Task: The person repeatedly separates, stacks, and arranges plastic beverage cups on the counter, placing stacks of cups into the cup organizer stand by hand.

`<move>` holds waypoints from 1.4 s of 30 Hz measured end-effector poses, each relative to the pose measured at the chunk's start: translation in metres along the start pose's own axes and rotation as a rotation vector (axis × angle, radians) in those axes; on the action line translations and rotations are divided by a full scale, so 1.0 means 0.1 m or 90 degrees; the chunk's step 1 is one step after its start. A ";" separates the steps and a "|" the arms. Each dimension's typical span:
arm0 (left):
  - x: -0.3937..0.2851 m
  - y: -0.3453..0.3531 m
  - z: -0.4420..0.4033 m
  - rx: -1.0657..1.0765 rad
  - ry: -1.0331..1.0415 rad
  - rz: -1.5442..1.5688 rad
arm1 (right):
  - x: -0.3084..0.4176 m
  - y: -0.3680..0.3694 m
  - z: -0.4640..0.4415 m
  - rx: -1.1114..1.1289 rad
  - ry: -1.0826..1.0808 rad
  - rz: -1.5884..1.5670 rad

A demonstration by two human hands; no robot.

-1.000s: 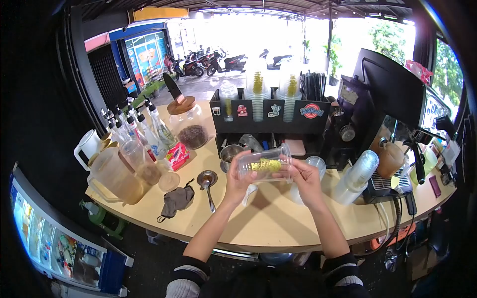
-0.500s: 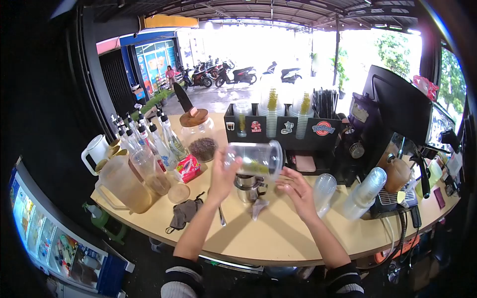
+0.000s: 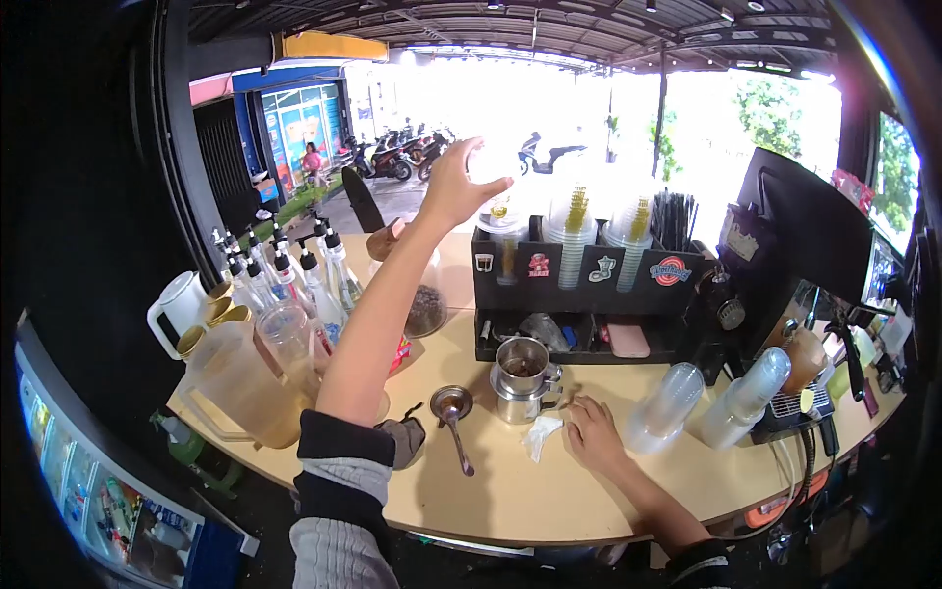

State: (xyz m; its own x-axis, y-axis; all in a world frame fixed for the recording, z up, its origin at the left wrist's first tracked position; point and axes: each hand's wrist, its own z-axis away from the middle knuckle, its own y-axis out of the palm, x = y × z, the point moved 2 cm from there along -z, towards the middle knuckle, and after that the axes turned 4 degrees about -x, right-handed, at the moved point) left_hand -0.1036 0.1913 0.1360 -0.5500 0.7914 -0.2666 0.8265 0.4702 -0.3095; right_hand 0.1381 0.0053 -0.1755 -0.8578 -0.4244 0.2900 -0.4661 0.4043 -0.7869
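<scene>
My left hand (image 3: 459, 188) is raised at the left end of the black organizer (image 3: 579, 270). Its fingers and thumb curve round a clear plastic cup (image 3: 501, 208) with yellow print, over the left compartment; glare washes out the cup's outline. My right hand (image 3: 594, 434) lies on the tabletop with its fingers stretched out, holding nothing. Just left of it are a crumpled white tissue (image 3: 541, 435) and a steel drip filter (image 3: 523, 365) with dark contents, on top of a metal cup (image 3: 520, 404). A spoon (image 3: 458, 442) rests on a small round metal dish (image 3: 450, 401).
Clear cup stacks (image 3: 667, 407) stand on the right, beside an espresso machine (image 3: 775, 401). At left are a cloudy pitcher (image 3: 250, 378), several pump bottles (image 3: 319, 285) and a jar (image 3: 427, 304). A phone (image 3: 626, 341) lies on the organizer's lower shelf.
My left hand has carried the cup up and away to the organizer. My right hand has come away from the cup and down onto the table. The camera view has shifted, uncovering the filter and dish.
</scene>
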 end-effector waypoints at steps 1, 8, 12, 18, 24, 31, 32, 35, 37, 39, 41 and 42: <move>0.05 0.08 -0.05 0.035 0.022 -0.045 | 0.02 -0.02 -0.01 -0.005 0.000 -0.009; 0.30 0.45 -0.17 0.210 -0.096 -0.067 | 0.09 -0.09 -0.07 -0.017 0.002 -0.011; 0.61 0.51 -0.18 0.228 -0.142 -0.014 | 0.05 -0.05 -0.09 -0.012 0.015 -0.020; 0.70 0.48 -0.10 0.260 -0.136 0.022 | 0.11 -0.11 -0.13 -0.005 0.028 -0.050; 0.65 0.61 0.05 0.298 -0.140 -0.036 | 0.10 -0.09 -0.13 -0.022 0.026 -0.055; 0.63 0.64 0.18 0.313 -0.129 -0.042 | 0.12 -0.12 -0.13 -0.029 0.017 -0.059; 0.62 0.64 0.19 0.325 -0.129 -0.037 | 0.12 -0.12 -0.13 -0.030 0.018 -0.059; 0.64 0.65 0.22 0.326 -0.138 -0.002 | 0.12 -0.13 -0.12 -0.029 0.018 -0.048; 0.69 0.67 0.28 0.324 -0.155 0.015 | 0.13 -0.14 -0.12 -0.030 0.013 -0.049; 0.70 0.69 0.31 0.322 -0.171 0.030 | 0.11 -0.12 -0.11 -0.032 0.012 -0.044; 0.67 0.69 0.35 0.305 -0.157 0.007 | 0.09 -0.09 -0.09 -0.033 0.008 -0.038; 0.69 0.71 0.38 0.304 -0.157 0.007 | 0.08 -0.09 -0.09 -0.028 0.010 -0.041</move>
State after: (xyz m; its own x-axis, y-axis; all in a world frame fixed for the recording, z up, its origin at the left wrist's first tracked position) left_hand -0.0873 0.2647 0.0605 -0.6009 0.6533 -0.4606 0.7175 0.1870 -0.6710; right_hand 0.1335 0.0056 -0.1617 -0.8290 -0.4381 0.3476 -0.5290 0.4128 -0.7415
